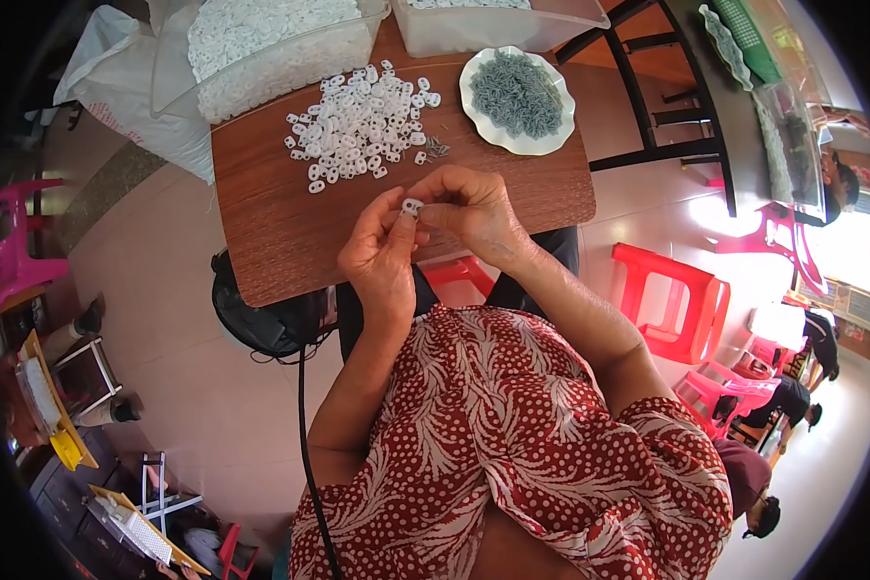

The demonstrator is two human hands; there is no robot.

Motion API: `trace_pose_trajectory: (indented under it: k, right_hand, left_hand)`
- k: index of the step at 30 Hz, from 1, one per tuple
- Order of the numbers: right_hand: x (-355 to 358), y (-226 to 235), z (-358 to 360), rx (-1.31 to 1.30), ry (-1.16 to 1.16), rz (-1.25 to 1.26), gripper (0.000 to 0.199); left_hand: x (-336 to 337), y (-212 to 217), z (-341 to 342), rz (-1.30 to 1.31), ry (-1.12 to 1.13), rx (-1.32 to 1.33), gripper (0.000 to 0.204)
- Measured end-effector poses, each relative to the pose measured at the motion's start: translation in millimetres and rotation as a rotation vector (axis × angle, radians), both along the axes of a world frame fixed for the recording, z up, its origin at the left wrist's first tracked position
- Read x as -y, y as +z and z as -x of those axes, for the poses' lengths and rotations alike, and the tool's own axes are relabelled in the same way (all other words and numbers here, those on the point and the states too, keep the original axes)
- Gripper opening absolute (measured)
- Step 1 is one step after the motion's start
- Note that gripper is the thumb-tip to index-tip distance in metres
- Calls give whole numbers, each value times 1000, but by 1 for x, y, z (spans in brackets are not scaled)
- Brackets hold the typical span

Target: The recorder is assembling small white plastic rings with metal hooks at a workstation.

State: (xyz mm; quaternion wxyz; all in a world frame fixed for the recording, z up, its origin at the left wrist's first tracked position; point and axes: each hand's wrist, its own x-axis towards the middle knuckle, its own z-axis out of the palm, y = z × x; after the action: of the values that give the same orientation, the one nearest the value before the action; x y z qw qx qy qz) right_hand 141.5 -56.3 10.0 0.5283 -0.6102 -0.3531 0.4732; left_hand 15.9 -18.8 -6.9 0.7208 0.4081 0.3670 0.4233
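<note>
Over the near part of the brown table, a small white two-hole plastic piece (412, 207) is pinched between my hands. My left hand (382, 253) grips it from the left, thumb on its lower side. From the right, my right hand (476, 215) has thumb and forefinger closed at the same piece; whether they also hold something tiny is hidden. Just beyond my hands lies a loose heap of similar white pieces (358, 126). Beside the heap sits a little cluster of thin grey metal bits (436, 147). A white scalloped plate (512, 144) holds many small grey spring-like parts (514, 94).
Two translucent bins stand at the table's far edge, the left bin (290, 95) full of white pieces, the right bin (493, 34) partly in view. A white sack (179, 135) leans at the left. Red stools (669, 302) and a black bag (261, 304) flank the table (290, 232). Other people sit farther off.
</note>
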Motion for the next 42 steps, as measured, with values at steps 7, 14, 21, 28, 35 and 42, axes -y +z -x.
trace_pose_trajectory:
  k: [7, 14, 21, 28, 35, 42]
  right_hand:
    - [5, -4, 7, 122, -3, -85, 22]
    - [7, -1, 13, 373, -53, -206, 24]
    - [12, 3, 19, 482, -87, -246, 31]
    - [15, 3, 17, 516, -95, -289, 29]
    - [17, 4, 20, 614, -106, -350, 29]
    - [19, 4, 28, 673, -153, -413, 32]
  left_hand:
    - [-5, 2, 2, 79, -5, 16, 25]
    - [-8, 13, 2, 178, 3, 58, 23]
    - [-4, 16, 5, 121, 27, 44, 18]
    - [-2, 13, 7, -85, 25, -40, 19]
    - [-2, 16, 10, -76, -32, 5, 23]
    - [0, 20, 11, -239, -18, -66, 23]
